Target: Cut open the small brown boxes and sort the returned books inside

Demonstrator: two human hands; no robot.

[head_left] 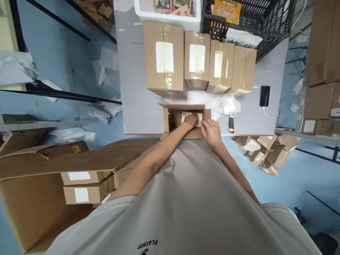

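An open cardboard box (166,118) stands at the table's front edge with its flaps raised. Inside lies a pale, printed, flat item (183,115); its kind is hard to make out under the fingers. My left hand (190,120) reaches into the box, its fingers curled down on that item. At the box's right end is my right hand (212,132), thumb and fingers drawn together by the item's right edge. What the right fingertips pinch, if anything, is too small to tell.
Several taped cartons (176,53) line up behind the box. Farther back are a white foam bin (170,23) and a black crate (265,17). A cutter (231,124), crumpled plastic (230,103) and a charging phone (265,96) lie to the right. A large carton (32,209) stands lower left.
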